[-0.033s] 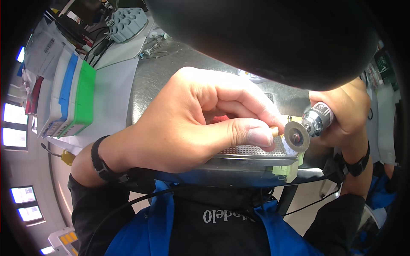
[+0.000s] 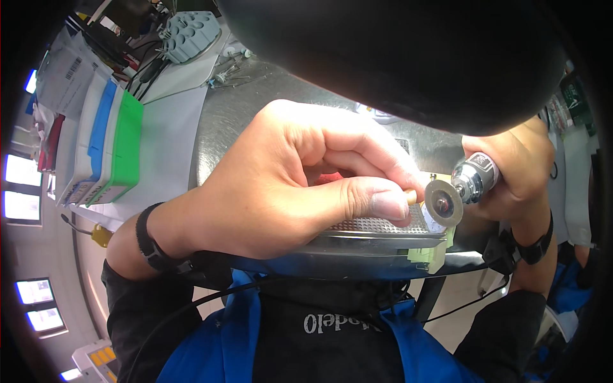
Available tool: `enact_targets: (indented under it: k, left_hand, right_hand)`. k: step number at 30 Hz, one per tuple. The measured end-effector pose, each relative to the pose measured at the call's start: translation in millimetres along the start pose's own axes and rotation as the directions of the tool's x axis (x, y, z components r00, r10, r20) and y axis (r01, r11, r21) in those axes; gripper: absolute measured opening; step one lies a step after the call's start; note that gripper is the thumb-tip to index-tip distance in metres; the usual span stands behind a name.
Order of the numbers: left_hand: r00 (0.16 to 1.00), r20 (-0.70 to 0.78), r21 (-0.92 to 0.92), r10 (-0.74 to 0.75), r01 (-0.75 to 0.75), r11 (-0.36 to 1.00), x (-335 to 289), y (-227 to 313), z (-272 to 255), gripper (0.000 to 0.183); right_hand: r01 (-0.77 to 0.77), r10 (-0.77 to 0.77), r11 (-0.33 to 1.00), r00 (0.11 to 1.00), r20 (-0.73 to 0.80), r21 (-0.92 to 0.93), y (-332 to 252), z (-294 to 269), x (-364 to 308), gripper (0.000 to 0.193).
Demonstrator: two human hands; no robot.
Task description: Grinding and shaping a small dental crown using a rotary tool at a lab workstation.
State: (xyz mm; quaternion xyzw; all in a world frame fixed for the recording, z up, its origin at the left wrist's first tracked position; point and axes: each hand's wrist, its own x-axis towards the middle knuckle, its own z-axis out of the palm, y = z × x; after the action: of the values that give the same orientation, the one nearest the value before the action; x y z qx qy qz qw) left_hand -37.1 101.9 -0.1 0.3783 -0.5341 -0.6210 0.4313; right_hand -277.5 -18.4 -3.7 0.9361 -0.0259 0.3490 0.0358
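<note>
My left hand [image 2: 300, 185] is closed, pinching a small yellowish piece [image 2: 410, 196] between thumb and forefinger. Most of that piece is hidden by the fingertips, so its kind does not show. In my right hand [image 2: 517, 167] is a silver rotary handpiece [image 2: 476, 175], gripped near its nose. On its tip sits a round grey-brown cutting disc [image 2: 443, 203], facing left. The disc's edge is very close to the small piece; whether they touch I cannot tell. Something red shows partly behind my left fingers.
Under my hands lies a metal work surface with a perforated plate [image 2: 377, 225] and a taped front edge [image 2: 426, 255]. A large dark rounded shape [image 2: 408, 57] covers the upper middle. Green and blue boxes [image 2: 121, 147], a grey holed holder [image 2: 190, 37] and small burs [image 2: 223, 76] stand left.
</note>
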Motion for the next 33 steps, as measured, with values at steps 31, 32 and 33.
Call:
enact_targets:
  k: [31,32,33]
  left_hand:
    - [1.0,0.011,0.021,0.006,-0.006,1.0,-0.3,-1.4,-0.9,0.017]
    - [1.0,0.003,0.035,-0.002,0.002,0.999,0.3,-1.9,-0.8,0.016]
    - [1.0,0.007,0.056,0.022,-0.023,0.998,0.5,-1.9,-0.9,0.015]
  right_hand:
    - [0.103,-0.107,0.994,0.981,0.163,0.036,7.1,-8.7,0.4,0.043]
    - [0.074,-0.081,0.996,0.986,0.147,0.057,5.5,-7.4,0.5,0.043]
    - [0.032,-0.043,0.995,0.991,0.124,0.09,4.0,-6.6,0.8,0.043]
